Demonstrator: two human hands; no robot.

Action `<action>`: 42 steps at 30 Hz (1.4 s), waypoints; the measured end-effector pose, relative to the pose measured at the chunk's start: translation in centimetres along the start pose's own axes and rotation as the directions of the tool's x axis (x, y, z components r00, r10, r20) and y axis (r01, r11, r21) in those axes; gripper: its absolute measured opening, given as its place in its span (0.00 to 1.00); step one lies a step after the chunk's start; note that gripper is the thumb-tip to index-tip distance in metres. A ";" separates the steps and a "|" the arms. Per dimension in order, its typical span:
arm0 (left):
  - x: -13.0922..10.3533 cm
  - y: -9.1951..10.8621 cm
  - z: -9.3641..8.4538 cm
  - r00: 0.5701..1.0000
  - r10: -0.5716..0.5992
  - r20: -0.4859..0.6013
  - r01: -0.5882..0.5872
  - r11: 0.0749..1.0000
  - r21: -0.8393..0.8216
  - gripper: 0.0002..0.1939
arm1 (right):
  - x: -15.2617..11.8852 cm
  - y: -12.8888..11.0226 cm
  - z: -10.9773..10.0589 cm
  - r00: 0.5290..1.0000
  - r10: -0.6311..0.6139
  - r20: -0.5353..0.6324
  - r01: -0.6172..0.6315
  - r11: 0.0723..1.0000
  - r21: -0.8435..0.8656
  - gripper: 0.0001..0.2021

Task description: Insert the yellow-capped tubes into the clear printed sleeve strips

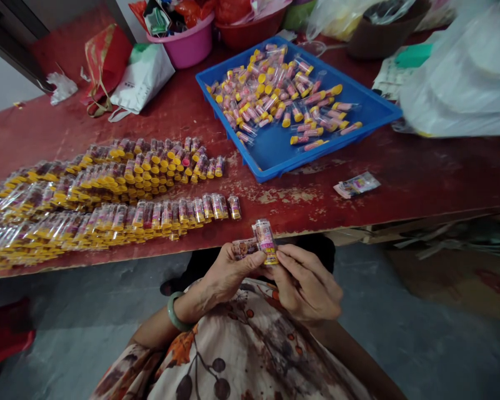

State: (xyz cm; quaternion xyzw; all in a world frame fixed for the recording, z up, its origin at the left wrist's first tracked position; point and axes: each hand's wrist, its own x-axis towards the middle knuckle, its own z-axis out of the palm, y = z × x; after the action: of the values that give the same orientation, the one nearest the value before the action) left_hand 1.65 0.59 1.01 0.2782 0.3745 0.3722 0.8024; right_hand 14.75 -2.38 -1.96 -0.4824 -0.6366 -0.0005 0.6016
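My left hand (229,272), with a green bangle at the wrist, grips a small stack of printed labels (244,248) and its thumb presses on a clear tube (265,240) with a printed wrap. My right hand (308,283) pinches the lower right side of that same tube. Both hands are in front of my body, just off the table's front edge. Left of them, rows of wrapped tubes with yellow caps (120,219) are stacked on the red table (183,122). Unwrapped pink-filled tubes (270,89) lie loose in a blue tray (270,158).
More labels (357,184) lie on the table right of the tray. Along the back stand a pink basin (187,44), a white bag (144,78) and a red bag (108,55). A large white plastic bag (462,83) fills the right. A red stool (8,333) is at lower left.
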 end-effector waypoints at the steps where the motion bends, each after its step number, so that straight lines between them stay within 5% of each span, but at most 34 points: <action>1: 0.0 -0.1 -0.1 1.000 0.000 0.003 0.000 1.000 0.002 0.14 | -0.1 0.0 0.0 1.000 0.000 -0.008 0.000 1.000 0.004 0.17; 21: 0.1 -0.3 -0.5 0.998 -0.021 0.055 0.018 0.999 0.041 0.15 | -0.7 1.1 -0.3 0.978 -0.207 0.037 0.211 0.958 -0.193 0.14; 27: 0.3 -0.4 -0.8 0.999 -0.016 0.050 0.014 0.999 0.043 0.14 | -0.7 1.3 0.0 0.951 -0.278 0.134 0.303 0.926 -0.226 0.14; 31: 0.3 0.2 -1.5 1.000 -0.011 -0.015 0.012 0.995 0.103 0.16 | 0.3 1.5 -0.7 0.931 -0.247 0.268 0.277 0.957 -0.083 0.14; 35: -0.3 1.4 -2.4 0.997 -0.065 -0.048 0.077 0.948 0.309 0.19 | 2.4 2.2 -1.4 0.846 -0.188 0.499 0.197 0.980 0.035 0.19; 39: -0.9 1.9 -3.0 0.992 -0.127 0.007 0.113 0.909 0.401 0.19 | 3.5 3.1 -0.4 0.694 -0.333 0.638 0.406 0.913 0.035 0.19; 42: -1.1 2.1 -3.8 0.992 -0.128 0.020 0.112 0.927 0.359 0.20 | 3.4 3.9 0.9 0.693 -0.367 0.621 0.425 0.903 0.060 0.17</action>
State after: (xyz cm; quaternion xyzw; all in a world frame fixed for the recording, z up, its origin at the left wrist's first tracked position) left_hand -2.72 1.54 0.79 0.4036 0.4346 0.2422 0.7678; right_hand 17.11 2.36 -1.85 -0.3327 -0.8860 -0.0004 0.3229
